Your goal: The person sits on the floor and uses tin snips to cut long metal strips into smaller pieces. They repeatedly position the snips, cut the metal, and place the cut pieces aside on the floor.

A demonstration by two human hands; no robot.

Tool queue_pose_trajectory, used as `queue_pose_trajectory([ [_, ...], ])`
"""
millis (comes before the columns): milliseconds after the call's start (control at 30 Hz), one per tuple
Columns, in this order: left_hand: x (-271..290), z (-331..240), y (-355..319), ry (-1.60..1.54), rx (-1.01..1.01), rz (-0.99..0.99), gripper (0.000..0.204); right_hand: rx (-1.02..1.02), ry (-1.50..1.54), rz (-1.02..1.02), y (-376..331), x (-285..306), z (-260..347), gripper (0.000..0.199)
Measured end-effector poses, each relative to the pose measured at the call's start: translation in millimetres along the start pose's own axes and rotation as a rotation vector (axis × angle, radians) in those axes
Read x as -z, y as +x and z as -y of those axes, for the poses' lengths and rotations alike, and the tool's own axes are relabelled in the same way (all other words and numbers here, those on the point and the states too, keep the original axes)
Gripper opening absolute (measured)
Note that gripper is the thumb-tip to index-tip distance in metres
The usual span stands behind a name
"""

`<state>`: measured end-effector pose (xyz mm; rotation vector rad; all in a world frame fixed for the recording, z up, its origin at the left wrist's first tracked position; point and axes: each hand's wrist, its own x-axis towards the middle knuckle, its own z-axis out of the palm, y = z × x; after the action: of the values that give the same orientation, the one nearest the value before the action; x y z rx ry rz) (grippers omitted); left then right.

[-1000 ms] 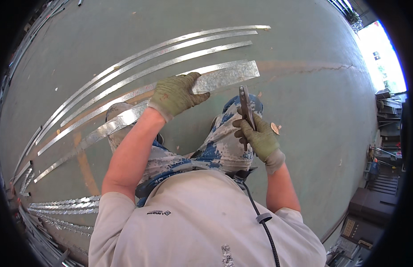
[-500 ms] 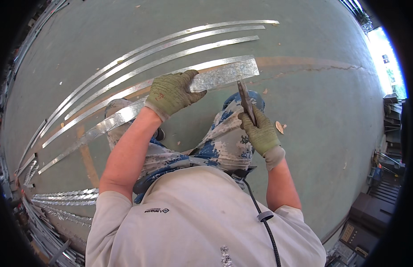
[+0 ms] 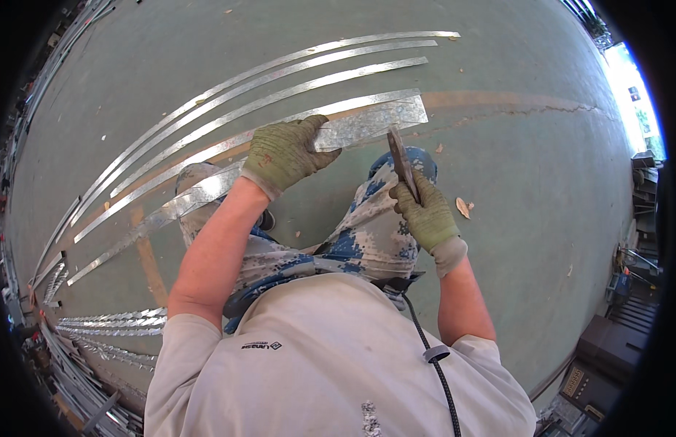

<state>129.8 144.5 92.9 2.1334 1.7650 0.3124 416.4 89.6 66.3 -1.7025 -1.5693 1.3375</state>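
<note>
My left hand (image 3: 287,155), in a worn green work glove, grips a long shiny galvanized metal strip (image 3: 378,121) by its near edge. The strip runs over my left knee and down to the left. My right hand (image 3: 427,222), gloved alike, is closed around a dark pair of metal snips (image 3: 400,156) above my right knee. The tip of the snips points away from me and lies close to the strip's near edge, by its right end. Whether the tip touches the metal cannot be told. My right fingers partly hide the handles.
Several narrow metal strips (image 3: 301,86) lie side by side on the green floor beyond my hands. Zigzag-edged metal pieces (image 3: 112,321) lie at the left, near a pile of metal profiles (image 3: 83,386). Dark boxes (image 3: 607,349) stand at the right. A dry leaf (image 3: 462,207) lies near my right hand.
The tip of the snips has come slightly up toward the strip's near edge. The whole view has shifted a little; both hands keep their grips.
</note>
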Motion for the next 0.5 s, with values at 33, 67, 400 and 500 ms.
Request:
queue_pose_trajectory([
  [33,-2.2,1.3,-0.3,-0.001,-0.009,-0.029,0.071,-0.025,0.025,0.000,-1.8,-0.8,6.5,0.039],
  [67,-5.3,2.9,-0.7,-0.001,-0.017,-0.058,0.070,-0.050,0.050,0.001,-2.6,-1.2,9.8,0.034],
  [400,-0.8,0.3,-2.6,-0.054,-0.040,-0.088,0.059,-0.169,0.187,0.064,-2.5,1.8,26.1,0.033],
  [500,0.8,-3.0,-5.6,-0.099,-0.035,-0.128,0.054,-0.172,0.226,0.086,-4.5,4.5,31.5,0.031],
])
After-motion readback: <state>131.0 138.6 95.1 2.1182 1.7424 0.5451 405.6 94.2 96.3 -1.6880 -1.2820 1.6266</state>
